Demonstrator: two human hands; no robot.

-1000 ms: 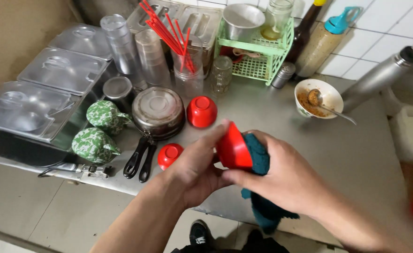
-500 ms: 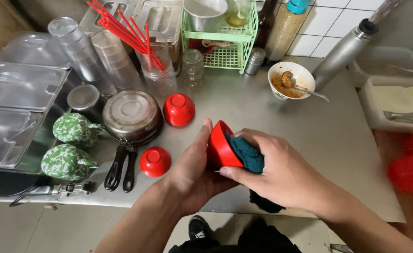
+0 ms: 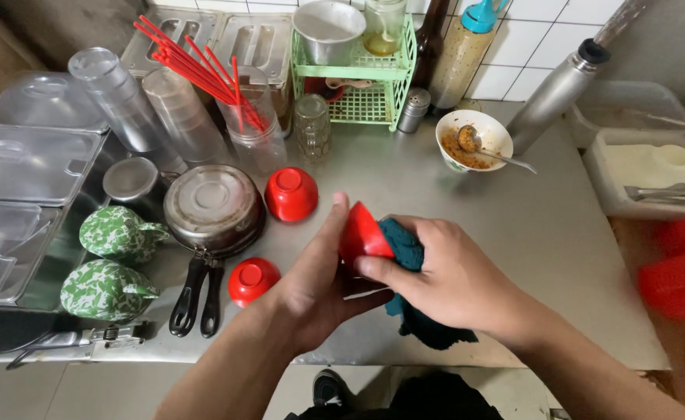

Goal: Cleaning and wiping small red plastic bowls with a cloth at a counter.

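Red bowl [image 3: 362,232] in left hand [image 3: 319,284]

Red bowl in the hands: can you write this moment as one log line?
left hand: holds red bowl | right hand: presses teal cloth into bowl | below: steel counter | nearby: two upturned red bowls

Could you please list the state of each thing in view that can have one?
Red bowl: held on edge in left hand.
Teal cloth: pressed into it by right hand.
Two red bowls: upside down.
White bowl: upright, spoon inside.
Pan: lidded.
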